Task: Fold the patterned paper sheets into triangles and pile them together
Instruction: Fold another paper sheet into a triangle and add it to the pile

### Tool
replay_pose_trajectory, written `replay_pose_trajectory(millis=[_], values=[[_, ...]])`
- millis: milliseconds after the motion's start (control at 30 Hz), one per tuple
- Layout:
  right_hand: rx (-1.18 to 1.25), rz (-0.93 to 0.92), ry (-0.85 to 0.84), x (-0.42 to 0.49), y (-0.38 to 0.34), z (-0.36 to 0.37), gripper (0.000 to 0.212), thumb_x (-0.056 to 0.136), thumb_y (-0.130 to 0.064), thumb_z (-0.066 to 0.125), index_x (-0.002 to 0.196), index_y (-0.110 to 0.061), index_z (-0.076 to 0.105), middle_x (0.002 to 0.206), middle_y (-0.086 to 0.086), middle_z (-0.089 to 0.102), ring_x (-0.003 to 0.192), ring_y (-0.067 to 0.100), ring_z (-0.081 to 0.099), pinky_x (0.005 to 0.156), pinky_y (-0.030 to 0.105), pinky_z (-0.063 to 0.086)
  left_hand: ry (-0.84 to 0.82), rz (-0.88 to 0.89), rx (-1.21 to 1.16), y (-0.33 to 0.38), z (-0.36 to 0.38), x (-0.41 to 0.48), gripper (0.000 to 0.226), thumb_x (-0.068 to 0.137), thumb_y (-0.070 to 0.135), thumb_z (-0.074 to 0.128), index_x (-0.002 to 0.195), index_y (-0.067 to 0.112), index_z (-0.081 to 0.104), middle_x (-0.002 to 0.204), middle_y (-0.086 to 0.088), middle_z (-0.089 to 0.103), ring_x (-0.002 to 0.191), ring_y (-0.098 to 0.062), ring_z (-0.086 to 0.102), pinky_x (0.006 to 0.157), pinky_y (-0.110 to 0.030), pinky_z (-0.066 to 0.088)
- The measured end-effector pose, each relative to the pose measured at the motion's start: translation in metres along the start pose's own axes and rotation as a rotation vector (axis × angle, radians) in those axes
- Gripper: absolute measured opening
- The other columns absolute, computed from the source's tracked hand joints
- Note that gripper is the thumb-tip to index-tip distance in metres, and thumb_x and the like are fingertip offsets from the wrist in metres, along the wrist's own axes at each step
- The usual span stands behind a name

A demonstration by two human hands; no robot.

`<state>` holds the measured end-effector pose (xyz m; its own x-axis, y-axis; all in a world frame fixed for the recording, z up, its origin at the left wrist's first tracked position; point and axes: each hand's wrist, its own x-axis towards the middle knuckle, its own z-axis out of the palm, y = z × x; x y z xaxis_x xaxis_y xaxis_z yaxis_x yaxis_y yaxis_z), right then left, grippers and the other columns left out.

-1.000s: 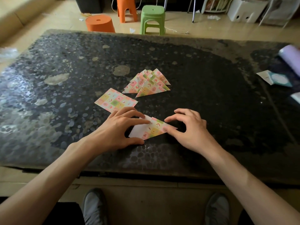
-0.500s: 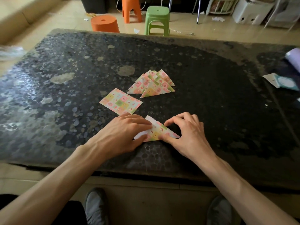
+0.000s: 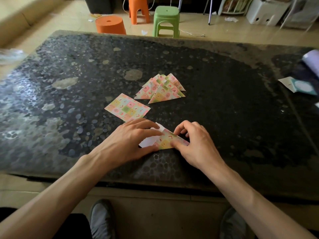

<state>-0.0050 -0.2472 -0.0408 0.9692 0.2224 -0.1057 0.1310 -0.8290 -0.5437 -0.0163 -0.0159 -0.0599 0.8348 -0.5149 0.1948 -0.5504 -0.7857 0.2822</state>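
Half-folded sheet [image 3: 165, 141] lies close to the near edge of the table [image 3: 224, 109], about mid-width. The left hand [image 3: 131, 140] lays straight fingers flat on its white underside, presumably to pin it, while the right hand [image 3: 195, 145] pinches the patterned flap at its right corner, presumably to align the crease. One flat sheet [image 3: 126, 107] waits just beyond the left hand, with the pile of triangles [image 3: 162, 89] further in toward the table's centre, likely kept within reach. Hands cover the crease and corners, so alignment cannot be judged; the triangles overlap, count uncertain.
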Motion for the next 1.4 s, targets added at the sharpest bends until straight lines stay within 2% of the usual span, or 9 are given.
replay_pose_trajectory(millis=[167,367,500,633,800,900,1067,1267,1400], values=[[0.237,0.029,0.003,0.003,0.001,-0.004,0.023,0.093,-0.018,0.076,0.102,-0.036,0.064,0.093,-0.015,0.067,0.084,-0.002,0.064,0.059,0.007,0.045,0.020,-0.043,-0.057,0.002,-0.001,0.000,0.058,0.091,0.059,0.061,0.143,0.034,0.057,0.141,0.012,0.055,0.126,-0.009,0.055,0.096,-0.022,0.046],[0.526,0.024,-0.094,0.016,0.006,-0.023,0.035,0.093,-0.007,0.074,0.113,-0.035,0.067,0.097,-0.007,0.073,0.091,0.002,0.072,0.080,0.020,0.060,0.047,-0.134,-0.278,0.010,-0.005,0.001,0.100,0.082,0.052,0.080,0.161,0.041,0.019,0.158,0.013,0.031,0.140,-0.006,0.041,0.108,-0.029,0.045],[0.486,-0.011,-0.083,0.023,0.016,-0.028,0.027,0.092,-0.007,0.075,0.105,-0.030,0.077,0.096,-0.011,0.076,0.094,-0.004,0.070,0.081,0.012,0.056,0.110,-0.142,-0.416,0.011,-0.008,0.005,0.078,0.082,0.030,0.086,0.147,0.041,0.045,0.142,0.015,0.046,0.127,-0.006,0.052,0.100,-0.038,0.052],[0.511,-0.016,-0.049,0.026,0.024,-0.023,0.026,0.093,-0.007,0.074,0.102,-0.030,0.079,0.097,-0.017,0.076,0.097,-0.006,0.069,0.087,0.018,0.056,0.161,0.036,-0.157,0.013,-0.007,0.006,0.042,0.086,0.021,0.081,0.123,0.037,0.071,0.141,0.009,0.054,0.133,-0.015,0.050,0.102,-0.042,0.050],[0.448,-0.140,0.038,0.027,0.023,-0.015,0.024,0.092,-0.010,0.075,0.106,-0.029,0.078,0.103,-0.019,0.074,0.104,-0.006,0.066,0.093,0.018,0.055,0.132,0.296,0.061,0.025,-0.003,-0.003,0.020,0.097,0.022,0.069,0.116,0.025,0.075,0.126,0.004,0.068,0.124,-0.020,0.059,0.096,-0.037,0.047],[0.172,-0.298,0.148,0.022,0.021,-0.012,0.023,0.090,-0.022,0.077,0.108,-0.035,0.076,0.113,-0.024,0.064,0.116,-0.004,0.053,0.099,0.012,0.041,0.161,0.282,0.159,0.025,0.003,-0.006,0.021,0.096,0.018,0.073,0.117,0.017,0.073,0.117,-0.001,0.070,0.109,-0.022,0.065,0.089,-0.038,0.050],[0.023,-0.444,-0.056,0.012,0.024,-0.014,0.020,0.085,-0.026,0.076,0.102,-0.036,0.076,0.111,-0.023,0.060,0.119,0.001,0.047,0.101,0.023,0.041,0.171,0.158,0.187,0.028,0.015,-0.008,0.028,0.090,0.015,0.078,0.117,0.017,0.073,0.112,-0.001,0.069,0.099,-0.023,0.066,0.082,-0.036,0.051],[-0.036,-0.487,-0.101,0.007,0.037,-0.011,0.029,0.082,-0.047,0.077,0.110,-0.038,0.075,0.125,-0.025,0.061,0.131,-0.003,0.042,0.103,0.028,0.034,0.111,0.122,0.050,0.026,0.011,-0.006,0.028,0.100,0.038,0.062,0.121,0.025,0.074,0.120,0.007,0.071,0.107,-0.015,0.067,0.089,-0.032,0.055],[-0.043,-0.488,-0.081,0.005,0.037,-0.008,0.029,0.083,-0.052,0.077,0.109,-0.040,0.075,0.126,-0.024,0.061,0.130,-0.003,0.044,0.102,0.026,0.034,0.069,0.115,-0.030,0.018,0.010,-0.013,0.027,0.098,0.048,0.067,0.114,0.029,0.076,0.123,0.011,0.071,0.111,-0.010,0.068,0.089,-0.034,0.057]])
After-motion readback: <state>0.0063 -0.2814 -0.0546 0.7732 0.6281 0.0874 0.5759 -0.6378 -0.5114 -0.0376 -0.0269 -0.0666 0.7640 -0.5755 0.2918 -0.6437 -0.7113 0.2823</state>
